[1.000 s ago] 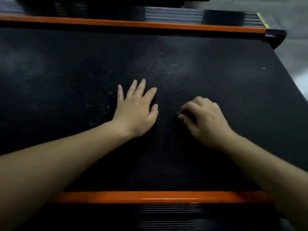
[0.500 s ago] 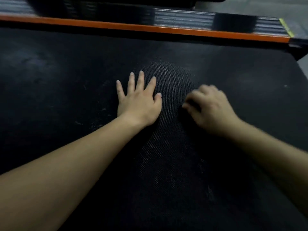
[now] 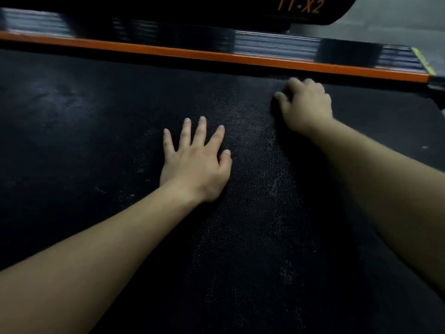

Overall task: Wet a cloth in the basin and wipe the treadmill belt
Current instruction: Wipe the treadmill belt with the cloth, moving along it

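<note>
The left hand (image 3: 196,162) lies flat on the treadmill belt (image 3: 72,141), fingers spread and holding nothing, and seems to brace the body. Further right, the right hand (image 3: 304,104) is curled shut close to the orange side rail (image 3: 192,54); probably it presses a dark cloth, but I cannot tell. The wiping step looks in progress, and the next stroke needs firm pressure across the dusty patches; no basin is visible.

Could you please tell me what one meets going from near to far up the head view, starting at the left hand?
Left hand flat on the belt → right hand, curled → orange side rail → ribbed footrail → dark housing lettered TT-X2.
</note>
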`<state>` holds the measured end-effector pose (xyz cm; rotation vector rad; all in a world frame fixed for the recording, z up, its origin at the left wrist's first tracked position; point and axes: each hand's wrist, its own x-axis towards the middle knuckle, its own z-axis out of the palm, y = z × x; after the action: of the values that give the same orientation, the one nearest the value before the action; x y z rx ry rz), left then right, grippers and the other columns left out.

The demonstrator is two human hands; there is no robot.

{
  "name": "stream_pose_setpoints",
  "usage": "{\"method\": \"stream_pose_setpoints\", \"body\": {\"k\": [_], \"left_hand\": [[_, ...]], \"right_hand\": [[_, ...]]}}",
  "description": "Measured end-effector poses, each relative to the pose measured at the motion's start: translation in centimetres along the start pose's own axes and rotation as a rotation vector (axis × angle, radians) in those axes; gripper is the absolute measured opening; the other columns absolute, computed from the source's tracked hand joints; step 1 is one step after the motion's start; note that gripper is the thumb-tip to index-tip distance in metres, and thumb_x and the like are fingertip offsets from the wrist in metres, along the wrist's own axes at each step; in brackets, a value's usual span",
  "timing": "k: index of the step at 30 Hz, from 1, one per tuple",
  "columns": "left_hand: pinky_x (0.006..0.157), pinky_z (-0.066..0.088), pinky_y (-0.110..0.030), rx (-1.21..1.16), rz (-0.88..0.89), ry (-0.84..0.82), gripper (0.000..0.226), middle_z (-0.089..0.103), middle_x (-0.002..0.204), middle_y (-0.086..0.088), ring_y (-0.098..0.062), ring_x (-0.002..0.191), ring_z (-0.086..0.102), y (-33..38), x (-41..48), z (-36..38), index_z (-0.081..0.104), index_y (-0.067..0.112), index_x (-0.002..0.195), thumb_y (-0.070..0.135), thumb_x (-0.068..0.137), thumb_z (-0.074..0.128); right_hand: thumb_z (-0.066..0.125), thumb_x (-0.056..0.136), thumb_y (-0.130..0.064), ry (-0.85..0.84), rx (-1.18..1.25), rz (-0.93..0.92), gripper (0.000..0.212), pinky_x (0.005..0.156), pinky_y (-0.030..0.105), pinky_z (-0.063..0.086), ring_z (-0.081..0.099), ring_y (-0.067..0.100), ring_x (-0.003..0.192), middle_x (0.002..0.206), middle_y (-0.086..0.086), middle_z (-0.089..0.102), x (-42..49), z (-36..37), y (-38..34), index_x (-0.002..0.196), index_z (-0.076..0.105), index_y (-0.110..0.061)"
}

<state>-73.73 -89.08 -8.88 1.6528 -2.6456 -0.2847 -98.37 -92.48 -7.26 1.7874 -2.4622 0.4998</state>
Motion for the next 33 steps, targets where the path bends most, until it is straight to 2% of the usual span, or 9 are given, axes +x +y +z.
{"method": "stream_pose_setpoints", "body": {"k": [2, 6, 8, 11, 16, 21, 26, 30, 33], "left_hand": [[0.12, -0.012, -0.059, 0.003, 0.003, 0.006, 0.063, -0.007, 0.17, -0.003, -0.026, 0.155, -0.014, 0.1, 0.0, 0.0, 0.005, 0.036, 0.16, 0.053, 0.101, 0.015], [0.12, -0.012, -0.06, 0.012, 0.01, 0.009, 0.063, -0.008, 0.17, -0.004, -0.027, 0.155, -0.015, 0.0, 0.0, 0.0, 0.004, 0.034, 0.16, 0.053, 0.101, 0.015], [0.12, -0.013, -0.059, 0.01, 0.014, 0.009, 0.063, -0.008, 0.17, -0.004, -0.027, 0.154, -0.015, 0.0, 0.1, 0.0, 0.004, 0.034, 0.161, 0.054, 0.101, 0.015], [0.12, -0.013, -0.06, 0.0, 0.015, 0.01, 0.064, -0.009, 0.17, -0.004, -0.027, 0.154, -0.016, 0.0, 0.0, 0.1, 0.004, 0.034, 0.161, 0.054, 0.101, 0.015], [0.12, -0.012, -0.061, 0.006, 0.013, 0.021, 0.064, -0.008, 0.17, -0.004, -0.028, 0.154, -0.016, 0.0, 0.2, 0.1, 0.005, 0.034, 0.16, 0.054, 0.1, 0.015], [0.12, -0.013, -0.06, -0.008, 0.018, 0.017, 0.064, -0.009, 0.17, -0.004, -0.027, 0.154, -0.016, -0.2, 0.1, 0.2, 0.004, 0.034, 0.161, 0.054, 0.101, 0.015], [0.12, -0.012, -0.06, -0.008, 0.018, 0.023, 0.064, -0.008, 0.17, -0.004, -0.027, 0.155, -0.015, -0.1, 0.1, 0.1, 0.004, 0.034, 0.161, 0.054, 0.101, 0.015], [0.12, -0.012, -0.06, -0.011, 0.016, 0.014, 0.065, -0.009, 0.17, -0.003, -0.027, 0.154, -0.017, -0.1, 0.1, 0.2, 0.003, 0.034, 0.161, 0.055, 0.1, 0.014], [0.12, -0.012, -0.06, -0.004, 0.015, 0.01, 0.065, -0.01, 0.169, -0.003, -0.026, 0.154, -0.018, -0.1, 0.0, 0.1, 0.002, 0.034, 0.16, 0.055, 0.1, 0.013]], "right_hand": [[0.043, 0.099, -0.05, 0.006, -0.003, 0.023, 0.04, 0.094, 0.049, 0.039, 0.048, 0.038, 0.116, 0.122, 0.016, 0.054, 0.6, 0.8, -1.0, 0.12, 0.055, -0.018], [0.046, 0.098, -0.048, -0.054, 0.089, -0.204, 0.033, 0.094, 0.047, 0.04, 0.049, 0.035, 0.113, 0.115, 0.013, 0.055, -1.1, 1.3, -2.3, 0.113, 0.056, -0.02], [0.044, 0.099, -0.049, -0.051, 0.048, -0.12, 0.037, 0.096, 0.048, 0.039, 0.049, 0.037, 0.114, 0.117, 0.016, 0.056, 1.6, 1.0, -1.5, 0.116, 0.056, -0.018], [0.041, 0.099, -0.05, 0.005, 0.029, 0.144, 0.041, 0.098, 0.048, 0.037, 0.048, 0.037, 0.119, 0.125, 0.015, 0.056, 4.7, 1.3, -1.4, 0.123, 0.055, -0.019], [0.042, 0.099, -0.048, -0.003, 0.096, -0.057, 0.038, 0.096, 0.047, 0.04, 0.051, 0.034, 0.116, 0.121, 0.011, 0.059, 4.1, 3.3, -5.5, 0.12, 0.056, -0.02], [0.04, 0.1, -0.048, 0.046, 0.003, 0.158, 0.041, 0.098, 0.048, 0.036, 0.049, 0.034, 0.118, 0.124, 0.012, 0.057, 5.4, 2.7, -4.5, 0.124, 0.053, -0.018], [0.042, 0.099, -0.049, 0.022, -0.028, -0.116, 0.039, 0.091, 0.048, 0.041, 0.052, 0.038, 0.111, 0.117, 0.016, 0.058, 2.2, 2.2, -2.7, 0.117, 0.055, -0.016], [0.041, 0.1, -0.047, 0.041, -0.035, 0.252, 0.042, 0.097, 0.051, 0.039, 0.049, 0.041, 0.117, 0.125, 0.02, 0.055, 4.4, 0.9, 1.0, 0.123, 0.054, -0.015], [0.044, 0.098, -0.047, 0.027, 0.016, 0.117, 0.037, 0.095, 0.051, 0.042, 0.051, 0.039, 0.113, 0.12, 0.017, 0.057, 2.6, 1.1, 0.8, 0.115, 0.056, -0.017]]}}
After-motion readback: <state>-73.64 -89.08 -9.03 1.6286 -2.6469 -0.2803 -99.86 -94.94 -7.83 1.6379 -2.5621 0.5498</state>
